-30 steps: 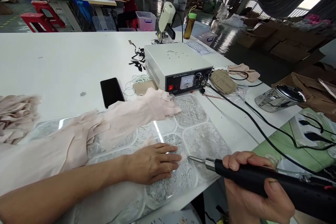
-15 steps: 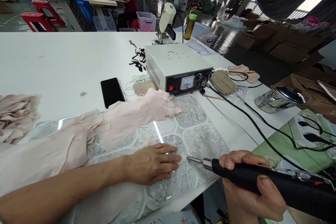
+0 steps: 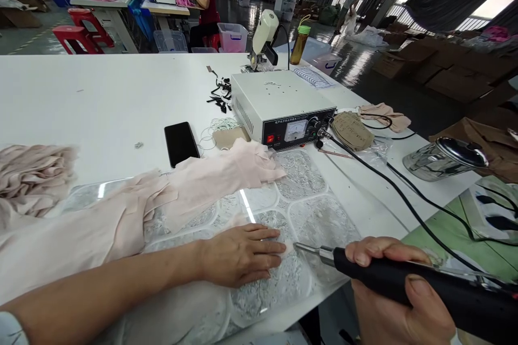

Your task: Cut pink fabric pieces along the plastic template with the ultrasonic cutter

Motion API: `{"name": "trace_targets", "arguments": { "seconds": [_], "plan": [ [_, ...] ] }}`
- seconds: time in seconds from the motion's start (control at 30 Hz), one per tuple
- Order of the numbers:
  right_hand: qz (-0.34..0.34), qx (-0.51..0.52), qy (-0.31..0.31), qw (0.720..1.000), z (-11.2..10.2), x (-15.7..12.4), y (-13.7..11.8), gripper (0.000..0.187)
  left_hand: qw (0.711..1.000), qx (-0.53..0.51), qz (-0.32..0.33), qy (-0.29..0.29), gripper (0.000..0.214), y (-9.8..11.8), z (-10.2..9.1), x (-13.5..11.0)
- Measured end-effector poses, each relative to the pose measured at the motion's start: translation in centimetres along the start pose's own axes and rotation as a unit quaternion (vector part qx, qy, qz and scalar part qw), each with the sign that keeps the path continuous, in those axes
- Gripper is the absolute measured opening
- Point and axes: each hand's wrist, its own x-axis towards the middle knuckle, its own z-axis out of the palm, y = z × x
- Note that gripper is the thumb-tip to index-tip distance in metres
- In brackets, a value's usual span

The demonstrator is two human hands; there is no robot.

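Note:
My left hand (image 3: 245,256) lies flat with its fingers stretched out, pressing on a thin pale pink fabric piece (image 3: 178,307) over a patterned clear mat (image 3: 307,175). My right hand (image 3: 399,312) is wrapped round a black handheld ultrasonic tool (image 3: 382,276) with a slim metal tip. That tip points left and sits just beyond my left fingertips, by the fabric's edge; whether it touches is too fine to tell. More pale pink fabric (image 3: 226,170) is spread across the mat behind my left arm, and a folded pile (image 3: 34,172) lies at the left.
A control box (image 3: 283,102) with a dial stands behind the mat. Its black cable (image 3: 388,186) crosses the table's right side. Around it are a phone (image 3: 181,144), brown card patterns (image 3: 352,130), a lidded steel canister (image 3: 443,159) and a bottle (image 3: 299,46). Someone sits sewing in the background.
The whole view has shifted slightly, so things appear a little farther right and lower. Both hands, the tool and the fabric keep about the same places relative to one another.

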Motion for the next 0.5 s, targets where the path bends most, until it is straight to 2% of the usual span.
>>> {"name": "trace_targets", "arguments": {
  "seconds": [0.5],
  "plan": [
    [0.006,-0.006,-0.003,1.000,0.86,0.09,0.30,0.014,1.000,-0.005,0.001,0.009,0.027,0.03,0.04,0.01]
  ]
}}
